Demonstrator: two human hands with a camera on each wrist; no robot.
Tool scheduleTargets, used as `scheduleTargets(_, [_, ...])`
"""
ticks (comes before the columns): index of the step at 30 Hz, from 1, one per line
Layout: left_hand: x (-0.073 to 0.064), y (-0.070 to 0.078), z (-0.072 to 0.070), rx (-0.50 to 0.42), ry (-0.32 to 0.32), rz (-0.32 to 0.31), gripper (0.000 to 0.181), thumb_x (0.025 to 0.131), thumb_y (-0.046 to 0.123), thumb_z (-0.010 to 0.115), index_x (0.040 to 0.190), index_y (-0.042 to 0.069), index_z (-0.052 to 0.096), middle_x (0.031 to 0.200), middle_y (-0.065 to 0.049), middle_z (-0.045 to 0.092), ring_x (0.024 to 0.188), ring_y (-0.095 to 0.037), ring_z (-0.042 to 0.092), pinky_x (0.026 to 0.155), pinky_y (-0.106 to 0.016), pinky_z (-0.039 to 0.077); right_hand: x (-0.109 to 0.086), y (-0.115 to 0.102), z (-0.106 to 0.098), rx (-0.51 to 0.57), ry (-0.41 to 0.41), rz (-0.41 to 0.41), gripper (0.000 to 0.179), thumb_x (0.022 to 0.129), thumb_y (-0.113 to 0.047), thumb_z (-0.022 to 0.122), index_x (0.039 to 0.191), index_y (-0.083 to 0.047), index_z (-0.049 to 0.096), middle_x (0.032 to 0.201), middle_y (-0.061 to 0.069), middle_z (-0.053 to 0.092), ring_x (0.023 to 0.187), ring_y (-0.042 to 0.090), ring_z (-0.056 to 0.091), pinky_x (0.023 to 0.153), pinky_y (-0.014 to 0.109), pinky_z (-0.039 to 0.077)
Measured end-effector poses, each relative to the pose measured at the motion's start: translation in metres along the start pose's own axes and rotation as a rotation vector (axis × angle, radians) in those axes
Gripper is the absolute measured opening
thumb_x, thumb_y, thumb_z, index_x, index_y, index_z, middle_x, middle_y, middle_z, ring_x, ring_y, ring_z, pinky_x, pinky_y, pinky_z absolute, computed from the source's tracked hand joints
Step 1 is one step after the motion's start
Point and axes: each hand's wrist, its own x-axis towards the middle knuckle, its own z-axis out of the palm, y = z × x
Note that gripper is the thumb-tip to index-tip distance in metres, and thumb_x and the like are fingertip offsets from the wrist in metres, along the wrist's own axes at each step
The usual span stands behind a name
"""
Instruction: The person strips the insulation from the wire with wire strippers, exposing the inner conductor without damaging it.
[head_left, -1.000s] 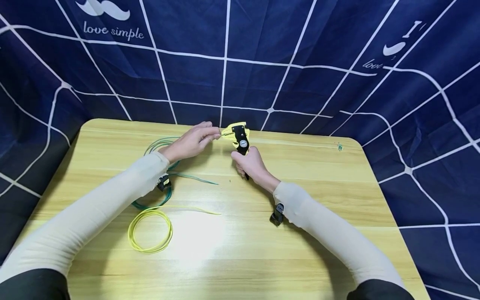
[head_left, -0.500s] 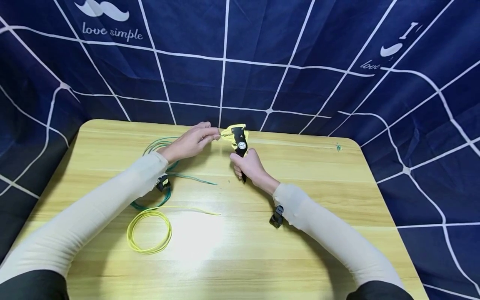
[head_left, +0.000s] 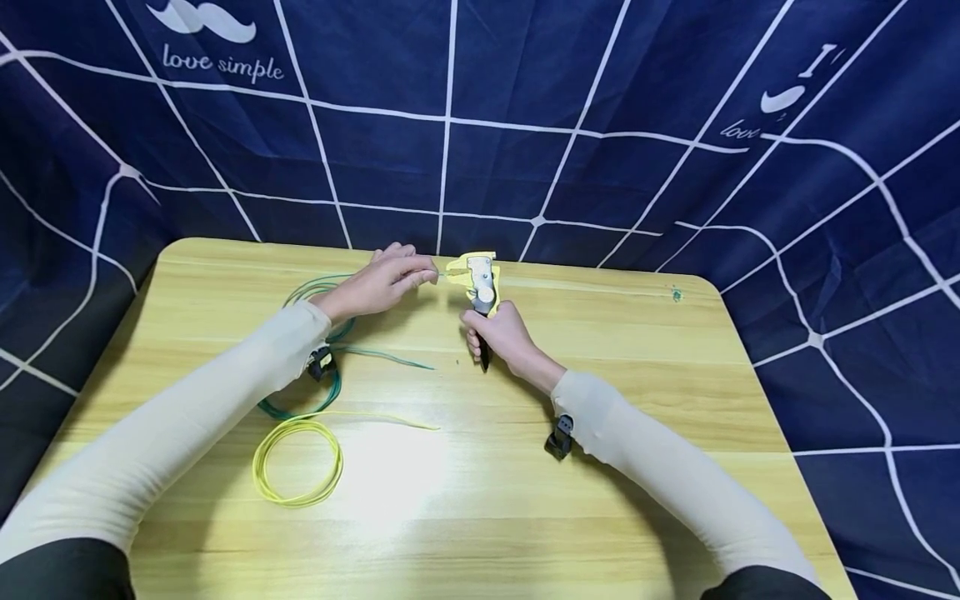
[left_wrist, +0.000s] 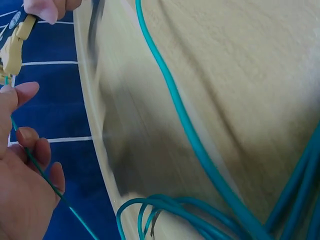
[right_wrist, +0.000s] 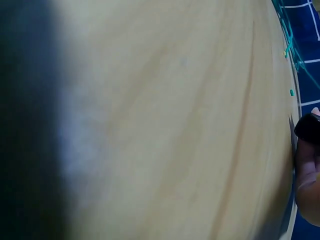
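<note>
My left hand (head_left: 378, 283) pinches a green wire (left_wrist: 50, 182) between thumb and forefinger. In the left wrist view the wire runs back along the palm, and its short front end meets the nose of a yellow-and-black wire stripper (head_left: 482, 279). Whether the end lies inside the jaws is too small to tell. My right hand (head_left: 504, 333) grips the stripper's handles, with a black handle end (right_wrist: 307, 129) showing in the right wrist view. Under my left wrist lies the green wire coil (head_left: 333, 392), partly hidden by the arm; one loose end points right.
A coil of yellow wire (head_left: 298, 462) lies nearer me on the wooden table (head_left: 525, 517), its loose end stretching right. Small green scraps (head_left: 677, 295) sit near the back right corner. Dark blue cloth (head_left: 390, 167) with white lines surrounds the table's back and sides.
The stripper has tilted, so its dark side plate now shines silver. It and my right hand have come slightly toward me. My left hand has shifted a little left, still pinching the wire.
</note>
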Motion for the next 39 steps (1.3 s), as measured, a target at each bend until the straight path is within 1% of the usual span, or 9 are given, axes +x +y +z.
scheduleTargets(3, [0.001, 0.000, -0.001, 0.004, -0.012, -0.014, 0.024, 0.116, 0.018, 0.054, 0.124, 0.009, 0.075, 0.096, -0.002, 0.054, 0.101, -0.029, 0.043, 0.089, -0.046, 0.027, -0.003, -0.003, -0.003, -0.008, -0.014, 0.018, 0.033, 0.100, -0.017, 0.069, 0.071, -0.003, 0.063, 0.057, 0.006, 0.060, 0.047, 0.018, 0.057, 0.051, 0.032, 0.055])
scheduleTargets(6, [0.001, 0.001, -0.002, 0.009, -0.008, -0.028, 0.024, 0.116, 0.017, 0.055, 0.126, 0.008, 0.075, 0.095, -0.002, 0.054, 0.100, -0.029, 0.043, 0.089, -0.046, 0.027, -0.005, -0.004, -0.005, 0.022, -0.039, 0.042, 0.030, 0.100, -0.016, 0.069, 0.075, 0.001, 0.065, 0.062, 0.009, 0.064, 0.051, 0.019, 0.062, 0.057, 0.035, 0.060])
scheduleTargets(10, [-0.001, 0.001, -0.002, 0.034, 0.000, -0.054, 0.026, 0.115, 0.019, 0.057, 0.129, 0.006, 0.075, 0.093, -0.003, 0.052, 0.097, -0.030, 0.042, 0.086, -0.045, 0.026, -0.006, -0.007, -0.008, 0.077, -0.097, 0.064, 0.024, 0.100, -0.012, 0.069, 0.084, 0.006, 0.067, 0.070, 0.013, 0.069, 0.059, 0.021, 0.070, 0.066, 0.040, 0.065])
scheduleTargets(14, [-0.003, 0.000, -0.003, 0.069, 0.005, -0.086, 0.026, 0.115, 0.022, 0.058, 0.130, 0.006, 0.073, 0.093, -0.004, 0.049, 0.095, -0.030, 0.040, 0.085, -0.045, 0.025, -0.010, -0.011, -0.013, 0.123, -0.162, 0.104, 0.021, 0.101, -0.012, 0.067, 0.089, 0.005, 0.070, 0.074, 0.014, 0.072, 0.064, 0.024, 0.074, 0.072, 0.043, 0.065])
scheduleTargets(20, [-0.004, -0.002, -0.002, 0.092, -0.009, -0.098, 0.025, 0.115, 0.022, 0.058, 0.131, 0.007, 0.072, 0.093, -0.006, 0.047, 0.094, -0.030, 0.039, 0.084, -0.045, 0.023, -0.019, -0.016, -0.019, 0.371, -0.242, 0.254, 0.015, 0.103, -0.007, 0.055, 0.093, 0.003, 0.062, 0.079, 0.012, 0.069, 0.068, 0.024, 0.072, 0.075, 0.044, 0.065])
scheduleTargets(23, [-0.004, -0.003, 0.000, 0.093, -0.007, -0.106, 0.025, 0.115, 0.020, 0.058, 0.132, 0.006, 0.072, 0.095, -0.006, 0.049, 0.094, -0.030, 0.039, 0.084, -0.045, 0.023, -0.023, -0.017, -0.022, 0.444, -0.252, 0.307, 0.013, 0.103, -0.009, 0.050, 0.099, 0.001, 0.056, 0.083, 0.011, 0.065, 0.071, 0.023, 0.069, 0.075, 0.041, 0.064])
scheduleTargets(30, [-0.005, -0.004, 0.001, 0.137, 0.011, -0.131, 0.030, 0.113, 0.014, 0.061, 0.139, 0.001, 0.066, 0.099, -0.009, 0.050, 0.101, -0.035, 0.040, 0.090, -0.053, 0.023, -0.033, -0.011, -0.031, 0.476, -0.214, 0.341, 0.012, 0.104, -0.010, 0.049, 0.104, 0.001, 0.053, 0.089, 0.013, 0.064, 0.075, 0.025, 0.068, 0.076, 0.039, 0.063])
scheduleTargets(34, [-0.007, -0.004, 0.001, 0.161, -0.016, -0.149, 0.036, 0.111, 0.015, 0.063, 0.144, 0.000, 0.062, 0.105, -0.012, 0.054, 0.107, -0.037, 0.041, 0.095, -0.058, 0.025, -0.041, -0.007, -0.037, 0.457, -0.202, 0.321, 0.012, 0.105, -0.009, 0.049, 0.107, 0.003, 0.054, 0.089, 0.014, 0.066, 0.076, 0.026, 0.070, 0.077, 0.040, 0.063])
scheduleTargets(39, [-0.011, -0.004, 0.001, 0.170, -0.058, -0.162, 0.044, 0.111, 0.018, 0.064, 0.148, -0.002, 0.057, 0.121, -0.020, 0.059, 0.115, -0.039, 0.043, 0.099, -0.061, 0.026, -0.051, -0.007, -0.044, 0.432, -0.198, 0.292, 0.018, 0.105, -0.008, 0.049, 0.113, 0.007, 0.053, 0.088, 0.015, 0.068, 0.075, 0.026, 0.072, 0.077, 0.041, 0.064])
